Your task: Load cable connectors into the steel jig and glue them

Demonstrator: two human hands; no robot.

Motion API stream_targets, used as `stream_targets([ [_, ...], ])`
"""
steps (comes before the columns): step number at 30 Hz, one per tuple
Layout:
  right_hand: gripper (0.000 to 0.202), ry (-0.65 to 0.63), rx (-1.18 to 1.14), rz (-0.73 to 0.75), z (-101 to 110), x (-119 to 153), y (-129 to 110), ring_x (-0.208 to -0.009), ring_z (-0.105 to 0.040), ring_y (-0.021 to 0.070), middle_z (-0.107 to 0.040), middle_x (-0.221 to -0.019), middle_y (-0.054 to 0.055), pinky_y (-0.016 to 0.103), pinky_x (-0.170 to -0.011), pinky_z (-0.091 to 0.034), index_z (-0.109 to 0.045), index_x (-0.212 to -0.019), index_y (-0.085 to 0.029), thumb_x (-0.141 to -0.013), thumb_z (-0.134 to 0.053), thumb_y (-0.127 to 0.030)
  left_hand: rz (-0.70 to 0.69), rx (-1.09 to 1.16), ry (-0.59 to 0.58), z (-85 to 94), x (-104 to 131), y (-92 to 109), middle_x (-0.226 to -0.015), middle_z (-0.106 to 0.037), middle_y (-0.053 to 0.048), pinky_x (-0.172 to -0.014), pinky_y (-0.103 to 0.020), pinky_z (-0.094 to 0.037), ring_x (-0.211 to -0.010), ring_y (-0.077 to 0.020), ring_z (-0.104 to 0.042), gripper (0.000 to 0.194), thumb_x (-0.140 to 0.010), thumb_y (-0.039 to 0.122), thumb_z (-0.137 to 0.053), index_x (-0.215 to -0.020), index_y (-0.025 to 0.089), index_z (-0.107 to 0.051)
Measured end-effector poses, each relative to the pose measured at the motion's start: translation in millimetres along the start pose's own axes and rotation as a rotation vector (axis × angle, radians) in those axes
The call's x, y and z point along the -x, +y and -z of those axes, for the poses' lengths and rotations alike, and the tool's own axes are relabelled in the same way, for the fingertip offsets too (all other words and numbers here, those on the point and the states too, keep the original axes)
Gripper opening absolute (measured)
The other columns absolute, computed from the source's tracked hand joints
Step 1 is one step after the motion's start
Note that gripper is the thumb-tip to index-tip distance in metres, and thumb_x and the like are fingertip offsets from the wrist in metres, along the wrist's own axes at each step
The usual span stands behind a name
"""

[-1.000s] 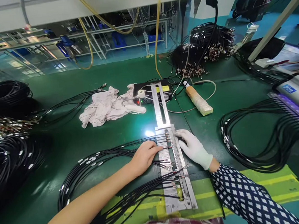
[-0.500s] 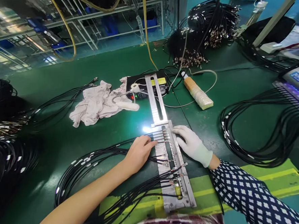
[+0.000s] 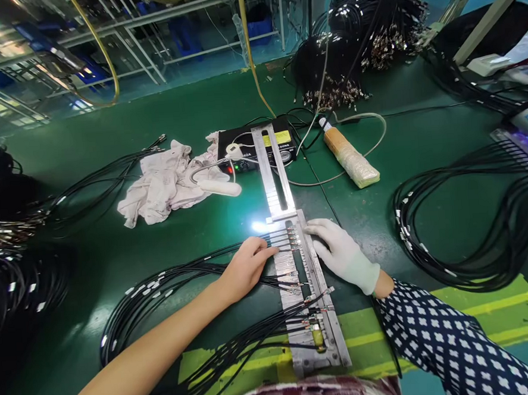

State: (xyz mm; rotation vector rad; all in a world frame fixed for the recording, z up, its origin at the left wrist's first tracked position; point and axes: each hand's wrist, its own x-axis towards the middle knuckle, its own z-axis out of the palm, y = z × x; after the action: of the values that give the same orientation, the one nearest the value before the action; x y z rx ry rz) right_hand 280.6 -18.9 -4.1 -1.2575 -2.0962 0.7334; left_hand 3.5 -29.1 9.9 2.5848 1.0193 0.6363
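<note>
A long slotted metal fixture (image 3: pixel 310 266) lies on the green table, with a row of black cables (image 3: pixel 196 263) laid across it, their metal connector ends over its slot. My bare left hand (image 3: pixel 245 267) is at the fixture's left edge, thumb and fingers closed on a black cable near the upper rows. On the other side, my right hand (image 3: pixel 345 255) wears a white glove. Its fingers are stretched out, fingertips touching the fixture's right rail, thumb apart from the index finger. More cables (image 3: pixel 237 348) lie across the lower part. My left fingertips are partly hidden.
Behind the fixture sits a black control box (image 3: pixel 239 166) beside a crumpled white cloth (image 3: pixel 164 174) and a bright lamp (image 3: pixel 261 226). A wrapped handle-like tool (image 3: pixel 351 156) lies to the right. Cable bundles (image 3: pixel 23 289) pile up left, and more cable loops (image 3: pixel 449 234) lie right.
The view has shifted slightly. Both hands keep nearly the same places at the fixture, and the cables look unmoved.
</note>
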Motion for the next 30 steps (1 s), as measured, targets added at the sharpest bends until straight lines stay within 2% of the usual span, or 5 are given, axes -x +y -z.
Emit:
stream_targets([
  [6, 0.033, -0.015, 0.009, -0.018, 0, 0, -1, -0.121, -0.055, 0.0255, -0.059, -0.129, 0.007, 0.047, -0.104, -0.047, -0.06, -0.121, -0.026, -0.093, -0.046, -0.016, -0.036, -0.028, 0.026, -2.0, 2, 0, -0.096, -0.053, -0.006, -0.078, -0.027, -0.045, -0.087, -0.0155, -0.048, 0.029, -0.097, 0.008, -0.041, -0.12, 0.019, -0.055],
  [20, 0.03, -0.018, 0.009, -0.02, 3, 1, -4, -0.121, -0.055, 0.0259, -0.059, -0.13, 0.008, 0.048, -0.103, -0.048, -0.06, -0.121, -0.024, -0.095, -0.045, -0.019, -0.007, 0.001, 0.015, -7.5, -2, -2, -0.096, -0.056, -0.006, -0.077, -0.028, -0.046, -0.087, -0.0158, -0.05, 0.027, -0.1, 0.012, -0.04, -0.117, 0.019, -0.06],
  [23, 0.029, -0.012, 0.019, -0.022, 2, 1, -4, -0.121, -0.056, 0.0257, -0.059, -0.13, 0.009, 0.047, -0.103, -0.049, -0.063, -0.118, -0.024, -0.096, -0.044, -0.02, 0.016, -0.11, 0.001, -6.1, 5, 3, -0.097, -0.056, -0.007, -0.076, -0.03, -0.043, -0.088, -0.0175, -0.049, 0.032, -0.1, 0.014, -0.038, -0.12, 0.021, -0.062],
  [26, 0.029, -0.005, 0.033, -0.008, 1, -1, -2, -0.119, -0.056, 0.0255, -0.059, -0.128, 0.008, 0.047, -0.103, -0.049, -0.066, -0.115, -0.025, -0.096, -0.045, -0.02, 0.062, -0.26, -0.046, -7.0, 11, 8, -0.09, -0.055, -0.006, -0.069, -0.029, -0.038, -0.08, -0.0178, -0.046, 0.038, -0.101, 0.014, -0.034, -0.127, 0.022, -0.061],
  [30, 0.029, 0.007, 0.077, 0.001, -1, -3, -2, -0.118, -0.057, 0.026, -0.06, -0.124, 0.009, 0.046, -0.101, -0.05, -0.067, -0.112, -0.024, -0.094, -0.046, -0.018, 0.094, -0.277, -0.105, -5.7, 11, 12, -0.09, -0.059, -0.006, -0.067, -0.03, -0.034, -0.079, -0.0177, -0.048, 0.039, -0.103, 0.016, -0.031, -0.128, 0.021, -0.06],
])
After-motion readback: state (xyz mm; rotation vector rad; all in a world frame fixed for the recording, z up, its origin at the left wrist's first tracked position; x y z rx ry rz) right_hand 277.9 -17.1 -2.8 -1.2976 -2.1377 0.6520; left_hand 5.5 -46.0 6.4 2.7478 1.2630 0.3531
